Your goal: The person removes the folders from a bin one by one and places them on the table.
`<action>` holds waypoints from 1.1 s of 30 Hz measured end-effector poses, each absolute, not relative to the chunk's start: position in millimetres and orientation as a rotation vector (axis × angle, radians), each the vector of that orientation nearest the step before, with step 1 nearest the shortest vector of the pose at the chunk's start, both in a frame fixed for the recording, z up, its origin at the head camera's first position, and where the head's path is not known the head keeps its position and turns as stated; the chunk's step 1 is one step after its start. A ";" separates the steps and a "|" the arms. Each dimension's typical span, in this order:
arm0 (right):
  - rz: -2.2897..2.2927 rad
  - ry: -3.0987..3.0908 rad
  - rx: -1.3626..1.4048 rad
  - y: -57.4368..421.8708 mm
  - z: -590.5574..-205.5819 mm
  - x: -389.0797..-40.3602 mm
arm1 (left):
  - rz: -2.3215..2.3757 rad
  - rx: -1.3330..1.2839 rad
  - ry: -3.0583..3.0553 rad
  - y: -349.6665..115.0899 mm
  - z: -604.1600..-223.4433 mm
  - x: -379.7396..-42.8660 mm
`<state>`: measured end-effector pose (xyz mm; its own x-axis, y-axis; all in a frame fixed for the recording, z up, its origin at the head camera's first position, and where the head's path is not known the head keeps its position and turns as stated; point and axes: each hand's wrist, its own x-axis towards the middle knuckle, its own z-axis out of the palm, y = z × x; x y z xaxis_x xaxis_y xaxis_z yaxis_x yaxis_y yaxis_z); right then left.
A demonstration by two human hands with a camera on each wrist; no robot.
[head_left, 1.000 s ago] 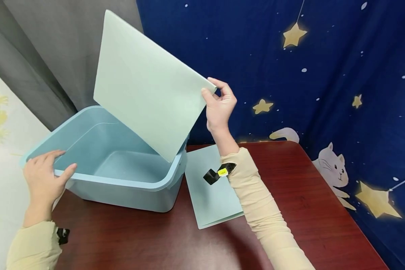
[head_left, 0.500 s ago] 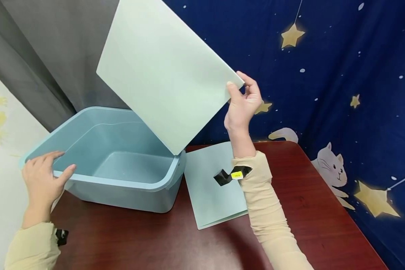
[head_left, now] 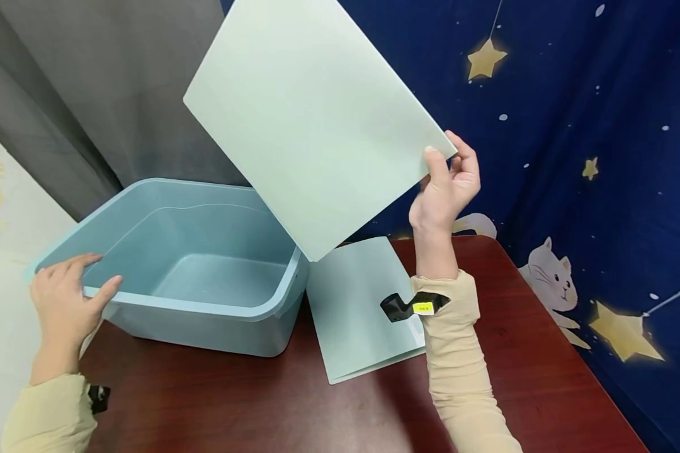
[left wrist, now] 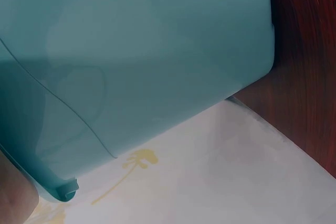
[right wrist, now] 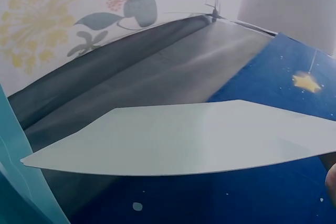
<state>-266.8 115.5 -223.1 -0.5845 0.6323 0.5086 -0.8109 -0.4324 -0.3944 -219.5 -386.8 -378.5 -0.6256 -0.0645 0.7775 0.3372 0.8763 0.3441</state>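
Observation:
A pale green folder point(head_left: 317, 119) hangs tilted in the air above the right end of a blue plastic bin point(head_left: 204, 302). My right hand point(head_left: 444, 185) pinches its right corner, thumb on the near face and fingers behind. The right wrist view shows the same folder point(right wrist: 173, 140) nearly edge-on, with a bit of hand point(right wrist: 332, 182) at the right border. My left hand point(head_left: 65, 302) rests on the bin's front left corner, thumb spread from the fingers. In the left wrist view, the bin's side point(left wrist: 142, 56) fills most of the picture.
Another pale green folder point(head_left: 357, 314) lies on the dark red wooden table point(head_left: 232, 402), right of the bin and partly under my right wrist. A grey curtain point(head_left: 147, 94) and a blue star-patterned curtain point(head_left: 544, 126) hang behind.
The right hand has moved rightward, carrying the folder up and away from the bin's inside. The left hand stays on the bin's rim.

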 end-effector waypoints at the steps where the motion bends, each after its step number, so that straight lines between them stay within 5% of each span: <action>1: 2.080 -0.766 0.354 117.8 -223.9 -265.8 | -0.589 -0.197 -2.177 -386.6 -378.1 -219.2; 33: 2.014 -0.667 0.157 188.9 -280.7 -239.6 | -0.519 -0.071 -2.303 -390.2 -378.9 -216.9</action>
<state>-239.6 188.9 -280.7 -0.5202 0.7684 0.3728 -0.8391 -0.3783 -0.3910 -216.9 -390.2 -378.9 -0.7099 -0.1041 0.6966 0.2048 0.9158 0.3455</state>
